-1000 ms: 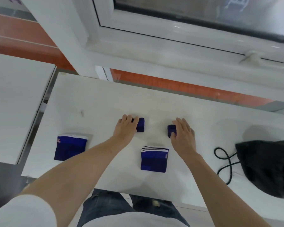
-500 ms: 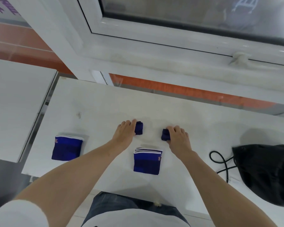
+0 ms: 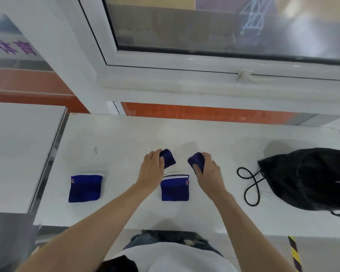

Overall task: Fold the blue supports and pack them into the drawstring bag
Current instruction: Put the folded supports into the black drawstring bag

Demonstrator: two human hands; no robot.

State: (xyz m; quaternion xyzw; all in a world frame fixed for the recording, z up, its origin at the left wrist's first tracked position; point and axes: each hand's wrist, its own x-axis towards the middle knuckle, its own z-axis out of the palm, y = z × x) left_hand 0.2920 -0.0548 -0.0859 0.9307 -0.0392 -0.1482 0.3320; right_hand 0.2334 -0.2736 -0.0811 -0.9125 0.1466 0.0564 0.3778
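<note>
My left hand point(image 3: 152, 165) grips a small folded blue support point(image 3: 168, 158) at mid-table, tilted up off the surface. My right hand point(image 3: 206, 167) holds a second small blue support point(image 3: 195, 160), also tilted. Just below my hands lies a folded blue support with white edges point(image 3: 174, 188). Another folded blue support point(image 3: 85, 188) rests near the table's left side. The black drawstring bag point(image 3: 310, 177) lies at the right with its cord point(image 3: 250, 186) looped toward the middle.
The white table point(image 3: 116, 138) stands under a window sill point(image 3: 204, 89). A second white table point(image 3: 18, 150) adjoins on the left across a narrow gap. A yellow-black striped strip point(image 3: 294, 252) shows below the front edge at right.
Both hands have closed on the two small blue supports and tipped them up from the table. The camera view has shifted slightly.
</note>
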